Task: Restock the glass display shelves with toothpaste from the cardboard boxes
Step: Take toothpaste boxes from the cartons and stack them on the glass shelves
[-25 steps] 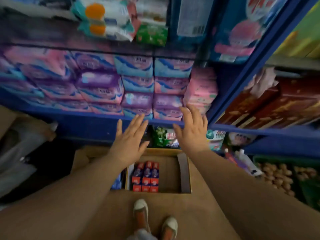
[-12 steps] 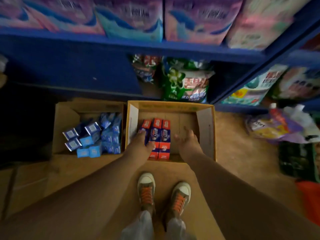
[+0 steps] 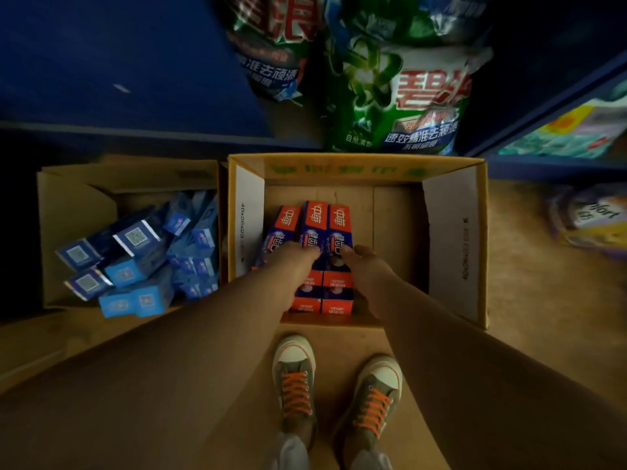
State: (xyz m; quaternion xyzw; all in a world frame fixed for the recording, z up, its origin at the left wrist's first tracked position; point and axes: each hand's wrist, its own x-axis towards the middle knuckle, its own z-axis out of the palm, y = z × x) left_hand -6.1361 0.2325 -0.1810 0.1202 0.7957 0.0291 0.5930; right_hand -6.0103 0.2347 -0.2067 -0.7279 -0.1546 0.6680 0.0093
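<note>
Reaching lower than before into cardboard box (image 3: 356,164), curling left hand (image 3: 294,263), right hand (image 3: 368,270) round toothpaste packs (image 3: 317,222); shelving still ahead.

Dim light falls on a worn brown floor (image 3: 529,266) beneath a dark blue metal shelf unit (image 3: 135,79) holding glossy green detergent bags (image 3: 390,96).

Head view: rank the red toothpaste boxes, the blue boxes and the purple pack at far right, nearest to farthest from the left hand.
1. Red toothpaste boxes: in the right carton, touching the left hand.
2. Blue boxes: in the left carton, on the hand's left.
3. Purple pack: far right, outside both cartons.
</note>
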